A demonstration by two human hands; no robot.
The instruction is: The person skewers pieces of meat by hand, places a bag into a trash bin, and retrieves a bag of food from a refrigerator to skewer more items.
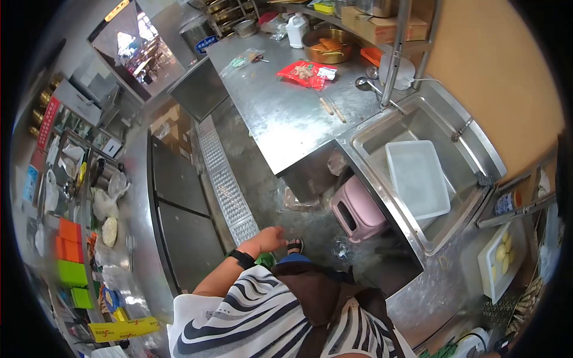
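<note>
the person's left hand (272, 238), lower centre of the frame, has fingers loosely bent, nothing visible in it; the right is out of view. a pink stool (366, 210) sits apart, rightward and slightly higher, slotted side toward the hand.

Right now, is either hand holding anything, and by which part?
The left hand looks empty; the right hand is out of view, so I can't tell.

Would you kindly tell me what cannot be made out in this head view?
In the head view:
Right hand: out of sight; what hides it is unclear.
Pink stool: right part hidden beneath the sink rim.
Doorway: room beyond, small and blurred by glare.
</note>
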